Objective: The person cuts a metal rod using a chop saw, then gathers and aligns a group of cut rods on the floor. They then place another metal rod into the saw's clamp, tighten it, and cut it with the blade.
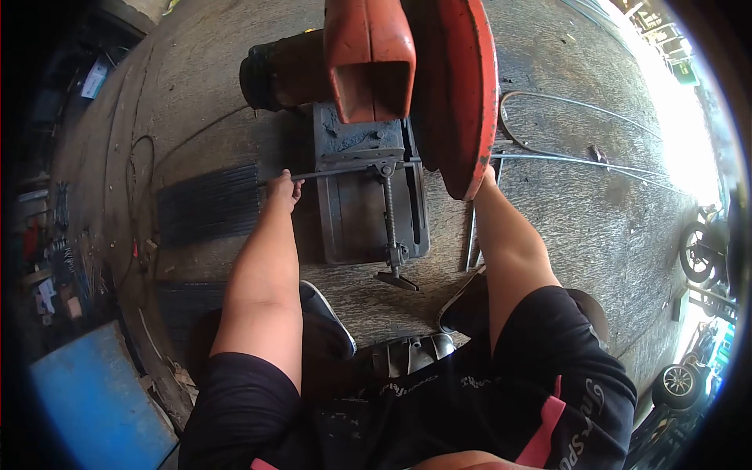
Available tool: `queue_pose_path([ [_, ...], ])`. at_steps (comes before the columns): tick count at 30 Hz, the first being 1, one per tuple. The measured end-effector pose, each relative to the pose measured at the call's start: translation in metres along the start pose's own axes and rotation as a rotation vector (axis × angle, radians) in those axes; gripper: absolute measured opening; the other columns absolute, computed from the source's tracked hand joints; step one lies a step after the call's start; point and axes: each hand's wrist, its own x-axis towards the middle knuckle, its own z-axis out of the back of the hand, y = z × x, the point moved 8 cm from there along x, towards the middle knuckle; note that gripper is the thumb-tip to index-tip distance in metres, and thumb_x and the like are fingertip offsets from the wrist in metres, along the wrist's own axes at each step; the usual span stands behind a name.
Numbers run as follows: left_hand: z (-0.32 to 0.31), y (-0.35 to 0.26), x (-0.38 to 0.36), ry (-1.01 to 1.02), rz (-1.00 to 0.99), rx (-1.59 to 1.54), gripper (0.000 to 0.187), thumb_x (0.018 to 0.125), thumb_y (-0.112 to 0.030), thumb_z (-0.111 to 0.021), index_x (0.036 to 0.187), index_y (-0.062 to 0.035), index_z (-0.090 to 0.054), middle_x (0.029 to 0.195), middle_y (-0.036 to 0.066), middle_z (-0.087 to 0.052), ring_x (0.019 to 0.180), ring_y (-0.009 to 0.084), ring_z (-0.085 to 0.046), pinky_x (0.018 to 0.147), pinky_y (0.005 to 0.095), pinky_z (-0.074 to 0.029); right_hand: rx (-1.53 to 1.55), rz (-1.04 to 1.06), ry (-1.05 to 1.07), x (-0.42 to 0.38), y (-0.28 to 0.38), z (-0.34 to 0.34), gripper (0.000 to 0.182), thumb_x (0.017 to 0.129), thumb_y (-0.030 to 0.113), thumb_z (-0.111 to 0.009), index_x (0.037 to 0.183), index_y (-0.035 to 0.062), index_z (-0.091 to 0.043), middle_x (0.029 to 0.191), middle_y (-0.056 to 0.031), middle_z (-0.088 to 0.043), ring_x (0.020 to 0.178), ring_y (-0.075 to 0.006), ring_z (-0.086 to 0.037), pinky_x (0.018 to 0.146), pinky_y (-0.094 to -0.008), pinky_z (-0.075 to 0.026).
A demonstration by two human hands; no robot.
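Observation:
A cut-off saw with an orange handle and a round orange blade guard stands in front of me on the floor. On its grey base is a vise with a threaded screw. A thin metal rod lies across the vise. My left hand is closed around the rod's left end. My right hand is at the right, beside the guard's lower edge. The guard hides most of its fingers, so its grip cannot be made out.
A bundle of dark rods lies on the floor at the left. Long thin metal rods stretch off to the right, one bent in a loop. A blue panel is at lower left. Wheels stand along the right edge.

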Motion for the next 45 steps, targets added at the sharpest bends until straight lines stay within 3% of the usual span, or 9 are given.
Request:
queue_pose_path([
  [3,0.000,0.001,0.001,-0.044,-0.010,0.010,0.031,0.100,-0.032,-0.046,0.090,-0.0049,-0.056,0.073,0.010,-0.064,0.052,0.0100,-0.055,0.043,0.0218,-0.044,-0.216,-0.152,0.172,-0.024,0.027,-0.001,0.039,0.103,0.026,-0.031,0.128,-0.0016,-0.044,0.123,-0.0198,-0.056,0.111,-0.0356,-0.056,0.100,-0.0465,-0.045],
  [5,0.001,0.001,0.002,-0.046,0.003,-0.004,0.031,0.099,-0.033,-0.046,0.091,-0.0048,-0.056,0.073,0.010,-0.064,0.052,0.0102,-0.055,0.043,0.0219,-0.044,1.276,-0.449,-0.079,-0.053,0.048,-0.007,0.041,0.103,0.018,-0.025,0.140,0.0003,-0.026,0.131,-0.0235,-0.047,0.114,-0.0415,-0.053,0.103,-0.0563,-0.040],
  [12,-0.002,0.000,-0.005,-0.052,0.006,-0.049,0.034,0.098,-0.037,-0.047,0.097,-0.0046,-0.056,0.075,0.010,-0.064,0.054,0.0115,-0.056,0.044,0.0219,-0.044,1.243,-0.597,-0.360,-0.074,0.042,0.012,0.041,0.103,0.014,-0.026,0.142,0.0025,-0.026,0.131,-0.0216,-0.047,0.118,-0.0385,-0.052,0.104,-0.0532,-0.042],
  [14,-0.002,0.000,-0.004,-0.046,0.024,-0.052,0.029,0.098,-0.036,-0.048,0.099,-0.0081,-0.056,0.077,0.009,-0.063,0.055,0.0119,-0.055,0.047,0.0230,-0.044,0.309,0.933,0.172,0.001,-0.008,-0.016,0.041,0.102,0.014,-0.027,0.141,0.0023,-0.027,0.130,-0.0212,-0.048,0.118,-0.0377,-0.052,0.102,-0.0509,-0.045],
  [15,-0.002,0.001,-0.003,-0.045,0.038,-0.056,0.024,0.098,-0.034,-0.049,0.102,-0.0115,-0.056,0.078,0.009,-0.063,0.057,0.0124,-0.055,0.049,0.0240,-0.044,0.309,0.931,0.169,0.001,-0.009,-0.016,0.041,0.102,0.014,-0.027,0.141,0.0023,-0.027,0.130,-0.0212,-0.048,0.118,-0.0377,-0.052,0.102,-0.0509,-0.045],
  [24,-0.001,0.007,0.002,-0.094,-0.025,-0.128,0.037,0.097,-0.043,-0.047,0.097,-0.0071,-0.056,0.072,0.006,-0.063,0.054,0.0123,-0.057,0.046,0.0219,-0.046,1.361,-0.450,-0.176,-0.067,0.069,-0.024,0.034,0.101,0.016,-0.035,0.129,-0.0036,-0.036,0.118,-0.0197,-0.058,0.108,-0.0350,-0.059,0.094,-0.0444,-0.053],
  [29,-0.003,0.003,-0.005,-0.125,-0.056,-0.125,0.036,0.096,-0.043,-0.049,0.093,-0.0075,-0.056,0.071,0.006,-0.061,0.054,0.0115,-0.056,0.045,0.0207,-0.044,1.261,-0.436,-0.280,-0.066,0.044,-0.020,0.031,0.101,0.015,-0.034,0.125,-0.0020,-0.043,0.119,-0.0169,-0.058,0.109,-0.0320,-0.059,0.087,-0.0412,-0.055],
  [31,-0.003,0.003,-0.007,-0.140,-0.055,-0.114,0.037,0.096,-0.044,-0.049,0.092,-0.0071,-0.056,0.070,0.006,-0.061,0.054,0.0111,-0.056,0.044,0.0203,-0.044,0.361,-0.117,0.042,0.036,-0.058,-0.042,0.028,0.101,0.018,-0.036,0.121,0.0013,-0.047,0.117,-0.0142,-0.060,0.098,-0.0276,-0.063,0.075,-0.0383,-0.056],
  [45,0.000,0.008,-0.011,-0.178,-0.066,-0.106,0.041,0.096,-0.047,-0.048,0.091,-0.0069,-0.057,0.068,0.005,-0.061,0.051,0.0114,-0.055,0.045,0.0218,-0.044,0.931,-0.444,-0.086,-0.043,0.038,-0.057,0.036,0.096,0.030,-0.054,0.120,0.0052,-0.048,0.100,-0.0090,-0.060,0.076,-0.0211,-0.058,0.062,-0.0377,-0.048],
])
